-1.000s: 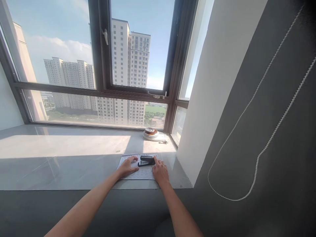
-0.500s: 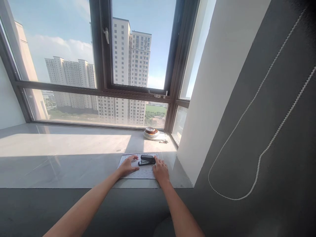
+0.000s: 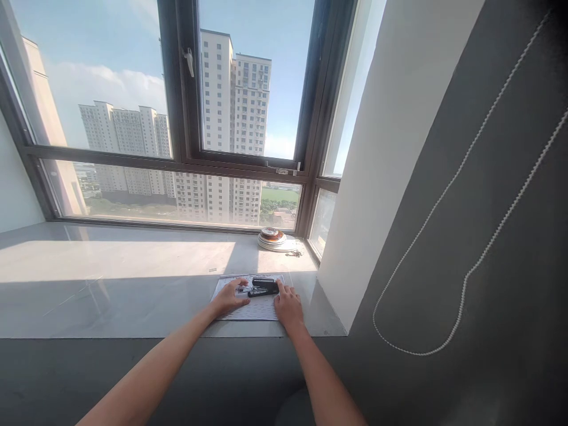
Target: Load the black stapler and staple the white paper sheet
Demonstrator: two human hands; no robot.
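Your right grip (image 3: 289, 306) sits at the right end of the stapler (image 3: 264, 283), forefinger against it; whether the fingers close around that end, I cannot tell. It probably bears there to steady the body and leave the left end free. Your left grip (image 3: 228, 297) is released, thumb and fingers spread apart at the left end. In that gap shows a slim bright piece (image 3: 242, 290), roughly in line with the stapler; whether your fingertips touch it is too small to tell. The spread likely gives that piece room. The stapler lies between your two grips with its arms parted, towards the far side of a patterned sheet (image 3: 255, 312), which may shield the sill (image 3: 146, 307) beneath.

The sheet's near edge runs close to the sill's front edge, so anything slipping towards you has little margin. To the right, the sill soon ends at the white wall (image 3: 377, 148); to the left it stretches far longer, giving more room for sideways moves. Beyond the sheet, a stack of plates (image 3: 272, 239) stands in the corner by the window (image 3: 222, 168). The cord (image 3: 465, 278) hangs well apart, off to the right.
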